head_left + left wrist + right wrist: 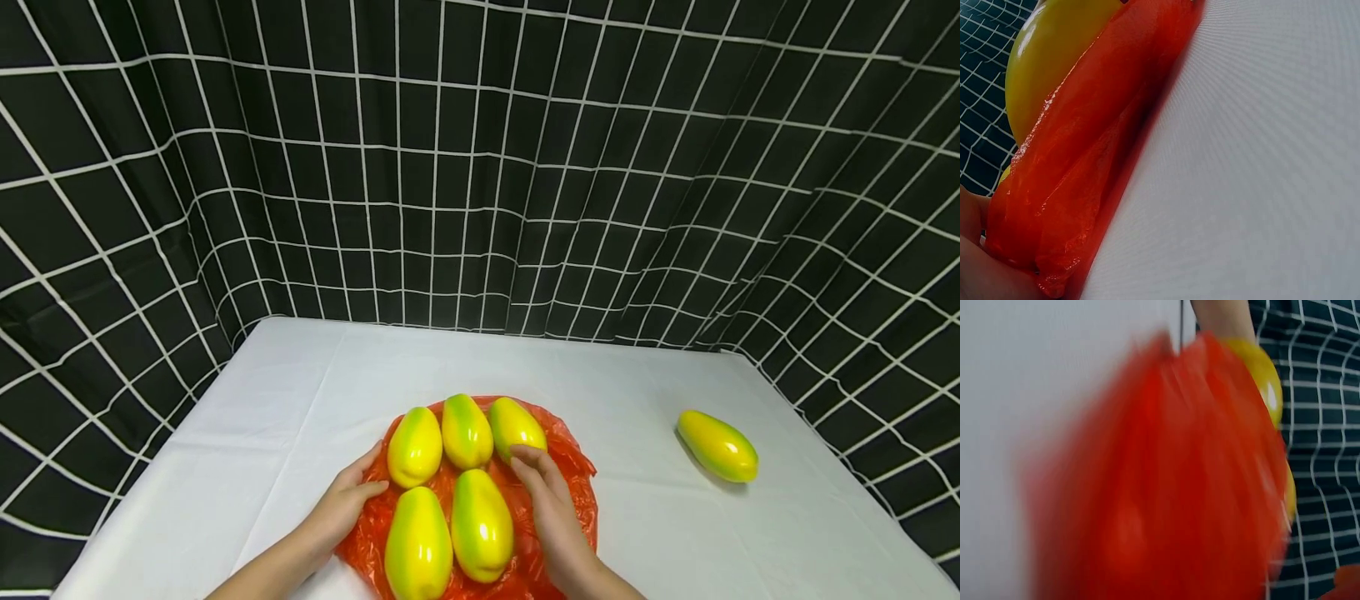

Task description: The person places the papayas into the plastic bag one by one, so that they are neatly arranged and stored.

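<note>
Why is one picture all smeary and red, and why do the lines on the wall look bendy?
Right wrist view: the red bag is smeared by motion blur, so its edges look soft. Head view: sharp, but the wide lens curves the grid on the backdrop; the mangoes carry white glare spots. Left wrist view: the bag and tablecloth are very close yet fairly crisp.

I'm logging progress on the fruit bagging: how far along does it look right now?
Done: five mangoes lie grouped on the red plastic bag. In hand: the left hand rests at the bag's left edge and the right hand on its right side, fingers by the fruit; neither has the bag gathered up. Left: a sixth mango lies apart on the white table, to the right.
</note>
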{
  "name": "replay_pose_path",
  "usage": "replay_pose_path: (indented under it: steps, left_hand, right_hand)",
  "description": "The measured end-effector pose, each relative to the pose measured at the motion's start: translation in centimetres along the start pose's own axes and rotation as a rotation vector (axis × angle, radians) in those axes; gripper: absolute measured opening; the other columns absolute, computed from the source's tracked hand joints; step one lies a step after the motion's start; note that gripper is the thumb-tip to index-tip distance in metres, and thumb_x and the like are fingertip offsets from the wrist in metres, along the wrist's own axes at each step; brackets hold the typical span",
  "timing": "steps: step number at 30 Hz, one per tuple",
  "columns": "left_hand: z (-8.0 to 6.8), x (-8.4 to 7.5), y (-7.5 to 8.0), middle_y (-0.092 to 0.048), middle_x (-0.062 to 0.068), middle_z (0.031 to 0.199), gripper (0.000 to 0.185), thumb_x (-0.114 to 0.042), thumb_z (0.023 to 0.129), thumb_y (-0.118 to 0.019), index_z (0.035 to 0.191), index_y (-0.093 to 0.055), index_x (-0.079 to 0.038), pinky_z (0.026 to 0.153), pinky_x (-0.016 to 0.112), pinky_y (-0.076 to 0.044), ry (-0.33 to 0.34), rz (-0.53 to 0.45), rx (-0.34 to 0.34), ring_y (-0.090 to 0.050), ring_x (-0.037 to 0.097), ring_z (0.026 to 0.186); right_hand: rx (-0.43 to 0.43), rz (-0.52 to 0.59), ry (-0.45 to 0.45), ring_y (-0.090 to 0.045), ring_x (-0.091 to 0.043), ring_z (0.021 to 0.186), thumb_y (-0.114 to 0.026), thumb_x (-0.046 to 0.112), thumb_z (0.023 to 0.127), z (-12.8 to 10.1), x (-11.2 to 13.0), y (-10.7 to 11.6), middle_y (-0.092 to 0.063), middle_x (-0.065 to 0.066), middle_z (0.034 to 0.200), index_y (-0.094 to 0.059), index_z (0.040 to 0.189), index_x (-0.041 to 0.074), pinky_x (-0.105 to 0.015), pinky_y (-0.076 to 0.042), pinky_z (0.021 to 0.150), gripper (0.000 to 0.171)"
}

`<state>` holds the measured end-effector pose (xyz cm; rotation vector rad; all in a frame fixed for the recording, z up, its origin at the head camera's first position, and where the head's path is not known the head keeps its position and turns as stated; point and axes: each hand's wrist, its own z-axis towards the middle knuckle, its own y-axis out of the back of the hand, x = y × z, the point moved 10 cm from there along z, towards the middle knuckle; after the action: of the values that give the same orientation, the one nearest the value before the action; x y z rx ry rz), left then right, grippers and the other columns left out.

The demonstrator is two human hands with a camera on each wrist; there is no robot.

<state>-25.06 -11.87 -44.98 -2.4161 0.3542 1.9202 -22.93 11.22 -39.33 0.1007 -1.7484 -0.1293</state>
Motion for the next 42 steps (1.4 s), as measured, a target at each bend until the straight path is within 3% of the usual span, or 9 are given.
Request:
replay_pose_path:
  steps: [7,11,15,21,24,27,30,34,42]
  left_hand:
    - [0.0,0.0,0.1,-0.014,0.013,0.156,0.064,-0.013,0.091,-0.048,0.149,-0.021,-0.007,0.114,0.057,-0.007,0.001,0.002,-0.006,-0.006,0.037,0.143]
    - [0.0,0.0,0.1,-0.015,0.013,0.156,0.064,-0.012,0.091,-0.048,0.148,-0.021,-0.007,0.114,0.056,-0.007,0.002,-0.004,-0.010,-0.006,0.037,0.144]
    - [0.0,0.0,0.1,-0.015,0.014,0.156,0.064,-0.013,0.091,-0.048,0.149,-0.020,-0.007,0.114,0.057,-0.010,0.003,-0.009,-0.009,-0.008,0.038,0.143]
    - [-0.1,0.1,0.0,-0.018,0.015,0.155,0.063,-0.012,0.091,-0.047,0.148,-0.022,-0.008,0.114,0.056,-0.014,0.004,-0.038,-0.013,-0.012,0.037,0.143]
    - [-0.1,0.1,0.0,-0.017,0.014,0.156,0.063,-0.012,0.091,-0.048,0.148,-0.022,-0.006,0.114,0.056,-0.009,-0.002,-0.035,-0.016,-0.009,0.037,0.143]
    - [-0.1,0.1,0.0,-0.015,0.013,0.156,0.064,-0.011,0.090,-0.048,0.148,-0.021,-0.006,0.114,0.057,-0.005,-0.003,-0.031,-0.014,-0.006,0.036,0.143]
    - [-0.1,0.0,0.0,-0.015,0.013,0.156,0.064,-0.011,0.090,-0.048,0.148,-0.021,-0.006,0.114,0.057,-0.005,-0.005,-0.031,-0.012,-0.006,0.036,0.143]
    - [0.0,-0.1,-0.2,-0.017,0.014,0.155,0.064,-0.012,0.091,-0.048,0.148,-0.021,-0.007,0.114,0.057,-0.010,-0.011,-0.034,-0.001,-0.011,0.037,0.143]
    - [0.0,-0.3,0.0,-0.017,0.014,0.155,0.063,-0.011,0.090,-0.047,0.148,-0.022,-0.005,0.114,0.056,-0.008,-0.015,-0.020,-0.014,-0.009,0.037,0.143]
  right_hand:
    - [0.012,-0.030,0.038,-0.028,-0.030,0.135,-0.040,0.035,0.097,1.4,2.2,3.6,-0.038,-0.013,0.140,-0.036,0.134,0.006,-0.057,-0.017,0.114,0.047]
    - [0.056,-0.109,0.034,-0.028,-0.032,0.136,-0.036,0.040,0.098,2.4,2.9,5.5,-0.036,-0.013,0.144,-0.034,0.137,0.008,-0.058,-0.018,0.114,0.051]
    - [0.066,-0.186,0.090,-0.027,-0.032,0.137,-0.032,0.045,0.099,3.5,3.8,8.0,-0.034,-0.015,0.145,-0.033,0.138,0.005,-0.056,-0.017,0.115,0.056]
    - [0.008,-0.414,0.215,-0.025,-0.040,0.137,-0.026,0.048,0.099,6.1,5.2,13.4,-0.033,-0.022,0.146,-0.038,0.137,0.000,-0.062,-0.017,0.112,0.063]
    - [-0.062,-0.576,0.275,-0.027,-0.045,0.135,-0.027,0.045,0.100,7.7,5.2,16.8,-0.034,-0.026,0.145,-0.042,0.135,-0.003,-0.065,-0.022,0.106,0.061]
    - [-0.104,-0.655,0.314,-0.029,-0.049,0.132,-0.029,0.041,0.100,8.9,4.7,20.0,-0.035,-0.030,0.143,-0.044,0.133,-0.007,-0.065,-0.025,0.104,0.060]
    - [-0.132,-0.657,0.301,-0.030,-0.050,0.130,-0.028,0.041,0.101,9.6,3.9,22.9,-0.036,-0.032,0.141,-0.043,0.133,-0.007,-0.066,-0.026,0.102,0.060]
    - [-0.179,-0.679,0.215,-0.032,-0.050,0.126,-0.024,0.044,0.100,10.2,2.3,26.0,-0.038,-0.034,0.138,-0.041,0.135,-0.006,-0.067,-0.027,0.100,0.063]
    - [-0.163,-0.762,0.055,-0.035,-0.048,0.121,-0.025,0.044,0.099,10.9,-0.5,28.5,-0.038,-0.035,0.136,-0.043,0.132,-0.008,-0.064,-0.029,0.101,0.064]
